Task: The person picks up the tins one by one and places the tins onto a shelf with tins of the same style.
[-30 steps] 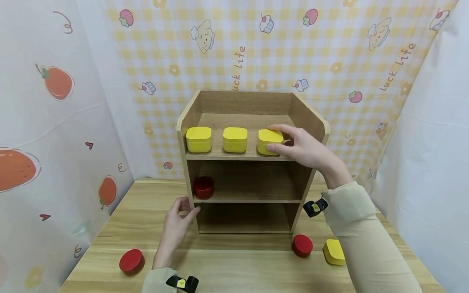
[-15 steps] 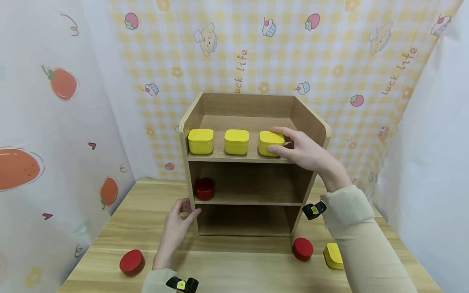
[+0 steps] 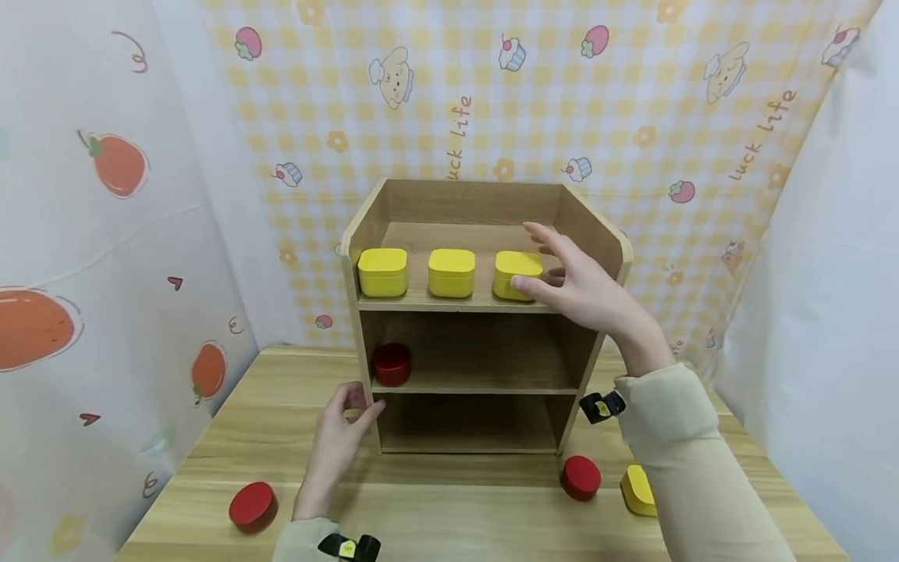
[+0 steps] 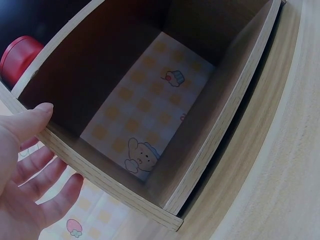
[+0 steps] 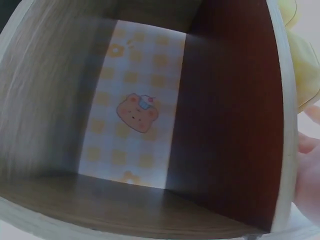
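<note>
A small wooden shelf unit (image 3: pixel 463 306) with three levels stands on the table. Along its top level sit three yellow rounded-square boxes: a left box (image 3: pixel 382 273), a middle box (image 3: pixel 452 273) and a right box (image 3: pixel 516 269). My right hand (image 3: pixel 586 289) is at the right box, its fingers raised and spread above it and its thumb at the box's front. My left hand (image 3: pixel 339 437) holds the unit's left side panel low down, thumb (image 4: pixel 37 117) over the front edge and fingers outside. A round red box (image 3: pixel 391 364) sits at the left of the middle level.
On the table, a red round box (image 3: pixel 253 506) lies at front left and another red round box (image 3: pixel 580 478) at front right. A further yellow box (image 3: pixel 637 490) is beside the right sleeve, which partly covers it. A patterned cloth (image 3: pixel 309 234) hangs behind the unit.
My right hand's fingers have lifted off the top of the right yellow box and spread; that box stays in place. The left hand keeps its hold on the side panel.
</note>
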{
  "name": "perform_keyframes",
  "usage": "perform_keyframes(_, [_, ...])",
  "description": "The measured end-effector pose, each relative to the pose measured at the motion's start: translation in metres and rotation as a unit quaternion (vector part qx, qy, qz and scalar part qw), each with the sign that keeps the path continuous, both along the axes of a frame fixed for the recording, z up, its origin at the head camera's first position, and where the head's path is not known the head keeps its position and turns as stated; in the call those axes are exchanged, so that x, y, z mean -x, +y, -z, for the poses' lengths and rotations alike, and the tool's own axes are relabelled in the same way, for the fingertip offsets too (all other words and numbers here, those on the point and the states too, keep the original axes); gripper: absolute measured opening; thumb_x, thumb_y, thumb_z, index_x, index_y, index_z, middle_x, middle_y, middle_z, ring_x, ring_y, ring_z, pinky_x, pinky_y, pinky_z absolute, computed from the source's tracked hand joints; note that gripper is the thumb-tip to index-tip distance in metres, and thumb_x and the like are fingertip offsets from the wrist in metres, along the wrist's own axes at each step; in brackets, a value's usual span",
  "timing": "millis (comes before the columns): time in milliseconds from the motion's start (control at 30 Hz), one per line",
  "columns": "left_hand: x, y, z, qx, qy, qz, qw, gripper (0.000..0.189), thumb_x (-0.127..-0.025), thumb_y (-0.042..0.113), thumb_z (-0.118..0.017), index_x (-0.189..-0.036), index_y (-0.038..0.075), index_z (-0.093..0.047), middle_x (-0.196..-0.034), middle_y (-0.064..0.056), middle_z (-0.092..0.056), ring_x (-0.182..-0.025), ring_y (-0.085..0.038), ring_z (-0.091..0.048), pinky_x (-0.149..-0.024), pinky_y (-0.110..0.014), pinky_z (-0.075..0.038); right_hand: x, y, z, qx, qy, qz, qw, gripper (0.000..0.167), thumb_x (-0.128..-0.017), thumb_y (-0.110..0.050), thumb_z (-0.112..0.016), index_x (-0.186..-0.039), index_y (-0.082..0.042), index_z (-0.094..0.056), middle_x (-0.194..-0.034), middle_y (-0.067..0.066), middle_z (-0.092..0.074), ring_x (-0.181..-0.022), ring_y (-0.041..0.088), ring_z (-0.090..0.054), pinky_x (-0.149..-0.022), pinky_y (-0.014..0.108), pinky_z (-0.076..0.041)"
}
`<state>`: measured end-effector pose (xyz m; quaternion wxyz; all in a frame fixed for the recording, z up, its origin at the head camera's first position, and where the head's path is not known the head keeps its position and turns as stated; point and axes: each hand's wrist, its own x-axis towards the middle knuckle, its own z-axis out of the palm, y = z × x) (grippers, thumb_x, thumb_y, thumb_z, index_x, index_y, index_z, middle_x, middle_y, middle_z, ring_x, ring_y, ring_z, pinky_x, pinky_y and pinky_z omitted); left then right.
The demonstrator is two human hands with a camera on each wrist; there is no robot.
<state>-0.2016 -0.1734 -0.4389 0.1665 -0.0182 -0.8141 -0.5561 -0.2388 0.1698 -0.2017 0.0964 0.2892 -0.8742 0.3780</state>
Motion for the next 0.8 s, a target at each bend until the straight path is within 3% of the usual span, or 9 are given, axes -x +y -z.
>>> perform_keyframes(133, [0.000,-0.001,0.000,-0.004,-0.009,0.005,0.9999,0.041,-0.090,0.020,-0.073,-0.123,0.005,-0.053,-0.107,-0.010,-0.057,-0.102,-0.020,-0.055,-0.081,-0.027,-0.054,-0.012,-0.001,-0.004,0.021,0.003,0.005,0.9998,0.062,-0.100,-0.041,-0.053,-0.154,-0.026,-0.027,-0.157,0.003,-0.023,-0.133,0.031,-0.038,-0.104,0.052,-0.037])
perform_keyframes(300, [0.001,-0.002,0.001,-0.002,-0.009,0.007,0.9999,0.043,-0.090,0.023,-0.073,-0.124,0.005,-0.053,-0.108,-0.010,-0.057,-0.103,-0.021,-0.056,-0.081,-0.028,-0.054,-0.030,0.000,-0.010,0.057,0.011,-0.008,0.9983,0.049,-0.105,-0.039,-0.043,-0.151,-0.024,-0.036,-0.153,0.000,-0.030,-0.136,0.024,-0.033,-0.108,0.053,-0.028])
perform_keyframes(400, [0.002,-0.002,0.001,-0.004,-0.007,0.006,1.0000,0.043,-0.090,0.022,-0.074,-0.124,0.006,-0.053,-0.108,-0.010,-0.057,-0.102,-0.020,-0.056,-0.081,-0.028,-0.054,-0.041,0.003,-0.012,0.066,0.031,-0.013,0.9973,0.045,-0.105,-0.034,-0.045,-0.147,-0.020,-0.042,-0.150,-0.002,-0.035,-0.137,0.018,-0.031,-0.109,0.051,-0.028])
perform_keyframes(567, [0.003,-0.002,0.001,-0.007,-0.001,0.005,1.0000,0.040,-0.090,0.019,-0.074,-0.122,0.006,-0.054,-0.106,-0.010,-0.057,-0.100,-0.019,-0.055,-0.079,-0.026,-0.054,-0.060,0.010,-0.010,0.078,0.052,-0.017,0.9954,0.042,-0.103,-0.021,-0.051,-0.145,-0.017,-0.046,-0.147,-0.001,-0.040,-0.131,0.022,-0.042,-0.104,0.040,-0.038])
perform_keyframes(800, [0.003,-0.001,0.001,-0.012,0.003,0.005,0.9999,0.038,-0.090,0.018,-0.074,-0.120,0.006,-0.055,-0.104,-0.009,-0.057,-0.100,-0.018,-0.055,-0.077,-0.023,-0.053,-0.080,0.023,0.009,0.120,0.071,-0.024,0.9900,0.046,-0.096,-0.001,-0.058,-0.140,-0.012,-0.051,-0.141,0.002,-0.049,-0.128,0.022,-0.047,-0.098,0.024,-0.043])
